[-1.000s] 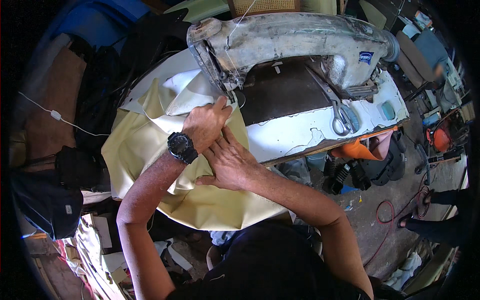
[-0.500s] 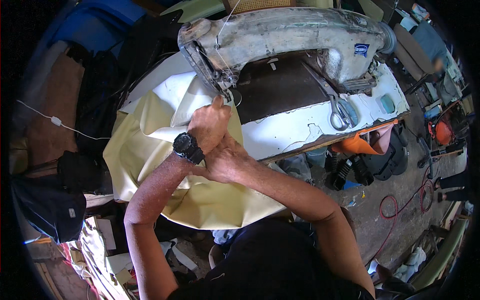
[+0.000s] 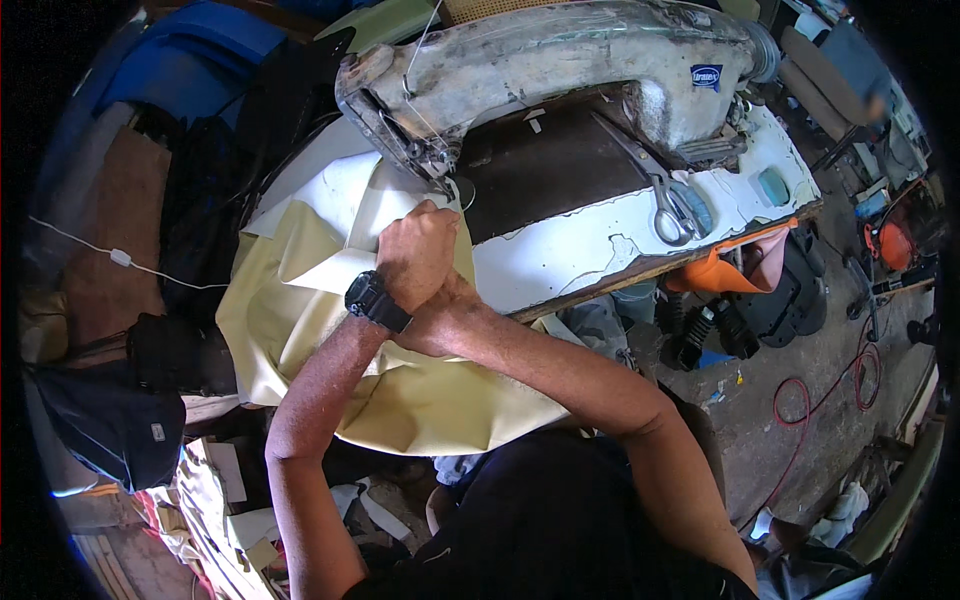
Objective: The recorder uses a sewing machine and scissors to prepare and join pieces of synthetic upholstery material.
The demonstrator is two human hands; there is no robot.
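Note:
A pale yellow vinyl sheet [image 3: 440, 405] with a white underside drapes over the near left of the sewing table and its front edge. Its white fold runs up to the needle end of a worn grey sewing machine [image 3: 560, 55]. Just below the presser foot [image 3: 440, 185], my left hand [image 3: 415, 250], with a black watch [image 3: 372, 298] at its wrist, is curled shut on the sheet. My right hand [image 3: 440, 318] crosses beneath the left wrist, against the vinyl. Its fingers are hidden under the left hand and wrist.
Scissors [image 3: 665, 205] lie on the white tabletop [image 3: 570, 260], beside a pale blue block [image 3: 772, 187]. An orange pouch [image 3: 730, 275] hangs from the table's front edge. A red hose [image 3: 795, 390] lies on the floor at right; a white cord [image 3: 165, 270] crosses at left.
The view has shifted slightly, so the machine sits a little further left and higher. My hands remain crossed near the needle, the right slipping further under the left wrist.

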